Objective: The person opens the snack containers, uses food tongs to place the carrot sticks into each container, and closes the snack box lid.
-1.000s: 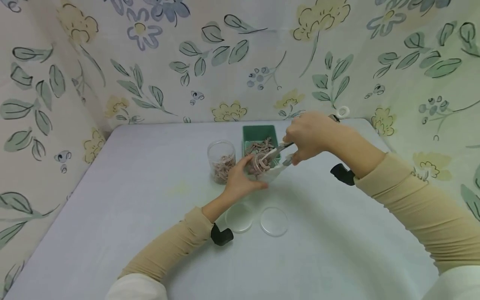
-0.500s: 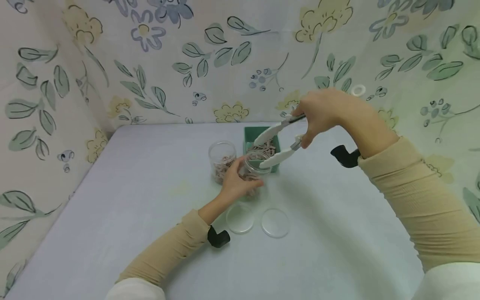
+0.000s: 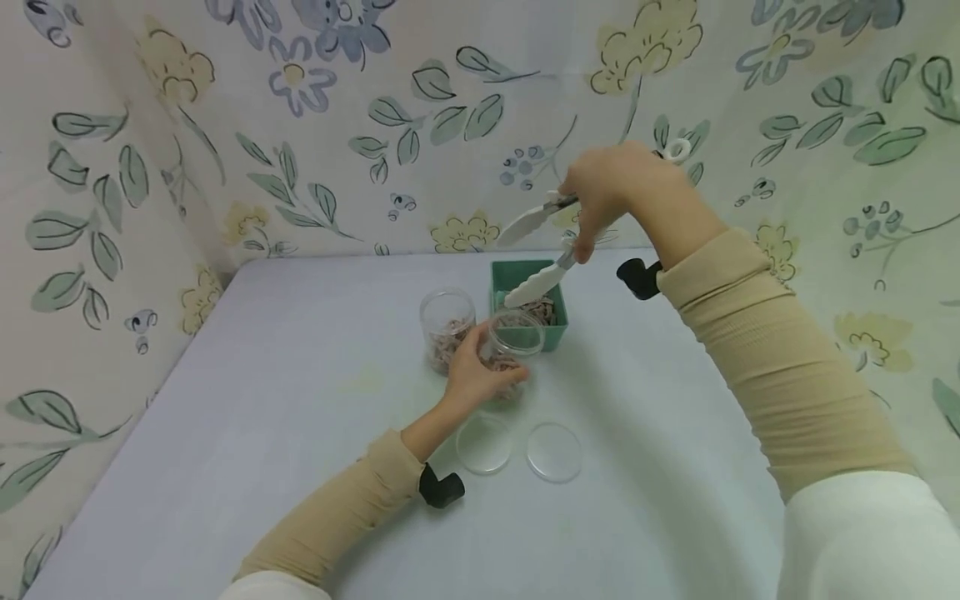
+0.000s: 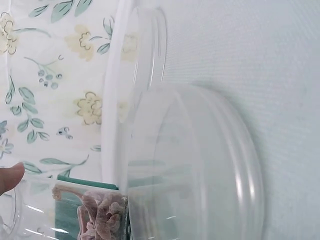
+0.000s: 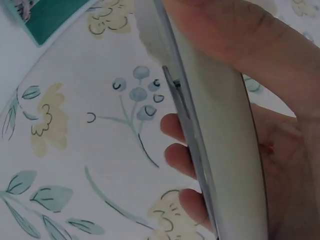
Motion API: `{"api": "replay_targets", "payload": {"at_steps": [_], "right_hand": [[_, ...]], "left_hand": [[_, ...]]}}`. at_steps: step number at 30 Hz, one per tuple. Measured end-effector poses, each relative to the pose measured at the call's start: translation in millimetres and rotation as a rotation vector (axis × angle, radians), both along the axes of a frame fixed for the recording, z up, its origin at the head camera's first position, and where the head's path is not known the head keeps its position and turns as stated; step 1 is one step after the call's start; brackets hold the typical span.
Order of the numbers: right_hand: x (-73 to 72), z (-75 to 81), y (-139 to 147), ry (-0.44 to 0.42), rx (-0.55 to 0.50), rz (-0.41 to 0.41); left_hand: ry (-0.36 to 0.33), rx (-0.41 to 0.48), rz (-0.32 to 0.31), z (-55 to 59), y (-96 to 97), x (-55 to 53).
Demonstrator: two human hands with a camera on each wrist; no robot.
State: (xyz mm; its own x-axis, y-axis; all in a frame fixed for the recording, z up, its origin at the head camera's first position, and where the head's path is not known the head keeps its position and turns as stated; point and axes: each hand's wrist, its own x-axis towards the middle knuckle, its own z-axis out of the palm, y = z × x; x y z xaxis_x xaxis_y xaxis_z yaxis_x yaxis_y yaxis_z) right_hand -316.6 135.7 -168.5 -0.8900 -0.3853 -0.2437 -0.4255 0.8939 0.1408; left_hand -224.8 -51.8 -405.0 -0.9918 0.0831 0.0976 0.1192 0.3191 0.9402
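My left hand (image 3: 480, 373) grips a clear round jar (image 3: 517, 343), which stands open-topped with brownish-pink twisted pieces (image 4: 102, 212) in its bottom. Above and beyond it, my right hand (image 3: 603, 187) holds white-tipped tongs (image 3: 534, 286), their arms spread apart with nothing between the tips. Behind the jar is a green bin (image 3: 555, 337) containing similar twisted pieces. In the right wrist view, the fingers (image 5: 180, 157) wrap the tongs' pale handle. Only a fingertip (image 4: 10, 177) of my left hand shows in the left wrist view.
A second clear jar (image 3: 447, 312), partly filled with the same pieces, stands left of the held one. Two clear round lids (image 3: 483, 472) lie on the white table (image 3: 300, 375) nearer me. A floral cloth (image 3: 315, 200) hangs behind the table.
The tongs came out of the held jar with their arms opening, rose, and then moved back over the bin. My left hand brought the jar from tilted to upright.
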Motion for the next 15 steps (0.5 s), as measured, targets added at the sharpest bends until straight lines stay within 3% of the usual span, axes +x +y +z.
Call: {"api": "replay_targets", "payload": {"at_steps": [3, 6, 10, 15], "right_hand": [[-2.6, 3.5, 5.9, 0.002, 0.007, -0.051], [-7.8, -1.1, 6.9, 0.065, 0.092, -0.033], [-16.6, -21.4, -2.2, 0.114, 0.222, 0.035], [-23.9, -52.2, -25.1, 0.084, 0.362, 0.076]], "left_hand": [[0.022, -0.002, -0.021, -1.2, 0.7, 4.1], [0.04, 0.001, -0.036, -2.6, 1.4, 5.3], [0.059, 0.012, -0.051, -3.3, 1.2, 4.6], [0.081, 0.012, -0.045, -3.5, -1.1, 5.2]]}}
